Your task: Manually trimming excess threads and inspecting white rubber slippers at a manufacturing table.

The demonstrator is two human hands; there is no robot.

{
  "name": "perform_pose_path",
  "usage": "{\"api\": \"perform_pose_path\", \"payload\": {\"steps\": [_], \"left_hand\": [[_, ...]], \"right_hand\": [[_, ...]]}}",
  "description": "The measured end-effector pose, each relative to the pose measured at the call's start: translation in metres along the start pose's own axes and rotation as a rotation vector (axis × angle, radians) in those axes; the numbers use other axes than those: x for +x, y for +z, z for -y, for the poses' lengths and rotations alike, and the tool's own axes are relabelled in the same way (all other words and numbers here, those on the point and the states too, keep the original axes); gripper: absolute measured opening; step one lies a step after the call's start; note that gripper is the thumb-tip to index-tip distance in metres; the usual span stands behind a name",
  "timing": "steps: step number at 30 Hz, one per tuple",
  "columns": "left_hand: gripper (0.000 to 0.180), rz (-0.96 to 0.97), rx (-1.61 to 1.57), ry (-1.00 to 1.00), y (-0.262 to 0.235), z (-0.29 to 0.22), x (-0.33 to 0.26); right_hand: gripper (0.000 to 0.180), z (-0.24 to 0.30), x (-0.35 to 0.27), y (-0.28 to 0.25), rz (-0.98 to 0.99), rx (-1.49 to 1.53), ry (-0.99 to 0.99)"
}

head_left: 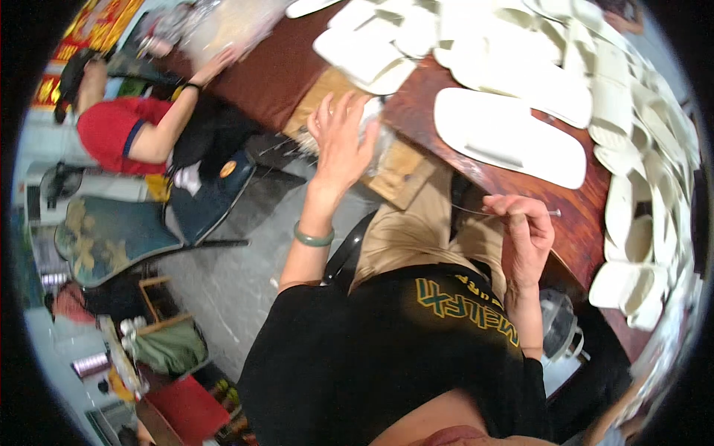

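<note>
My left hand (342, 141) is over a light wooden board (405, 178) at the table's edge, its fingers spread. Beside its thumb lies crumpled clear plastic (381, 149), and a bundle of pale strands (306, 141) shows at its other side. My right hand (528, 230), fingers pinched, holds a thin needle-like tool (554, 213) with a small pale end; a fine thread or wire trails from its other side toward my lap. Past that hand, a large white slipper (509, 137) lies flat on the reddish-brown table (416, 97).
Many white slippers (632, 223) are heaped along the table's back and right side. At the left sits another person in a red shirt (119, 126), one hand on a clear plastic bag (223, 33). A patterned chair (119, 234) stands at left; a clear container (558, 323) is at lower right.
</note>
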State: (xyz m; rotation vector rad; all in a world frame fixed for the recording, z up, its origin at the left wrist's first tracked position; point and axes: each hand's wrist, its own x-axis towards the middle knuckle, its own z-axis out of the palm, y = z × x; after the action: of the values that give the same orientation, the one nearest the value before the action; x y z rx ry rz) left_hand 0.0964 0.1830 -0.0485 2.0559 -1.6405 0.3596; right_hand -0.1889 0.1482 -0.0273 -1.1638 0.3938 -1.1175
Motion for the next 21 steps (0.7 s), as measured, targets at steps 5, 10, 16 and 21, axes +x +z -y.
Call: {"api": "perform_pose_path", "payload": {"steps": [5, 10, 16, 21], "left_hand": [[0.047, 0.091, 0.122, -0.163, 0.034, 0.040, -0.042], [0.048, 0.062, 0.077, -0.170, 0.031, 0.045, -0.050], [0.048, 0.086, 0.081, -0.160, 0.038, 0.040, -0.035], [0.060, -0.053, 0.258, -0.211, 0.018, 0.024, -0.030]], "right_hand": [[0.005, -0.016, -0.003, 0.016, 0.131, 0.124, 0.030], [0.013, 0.021, -0.018, 0.002, -0.002, 0.407, -0.205], [0.014, 0.071, -0.061, -0.075, -0.162, 0.345, -0.376], [0.008, 0.066, -0.093, -0.106, -0.437, 0.096, -0.298]]}}
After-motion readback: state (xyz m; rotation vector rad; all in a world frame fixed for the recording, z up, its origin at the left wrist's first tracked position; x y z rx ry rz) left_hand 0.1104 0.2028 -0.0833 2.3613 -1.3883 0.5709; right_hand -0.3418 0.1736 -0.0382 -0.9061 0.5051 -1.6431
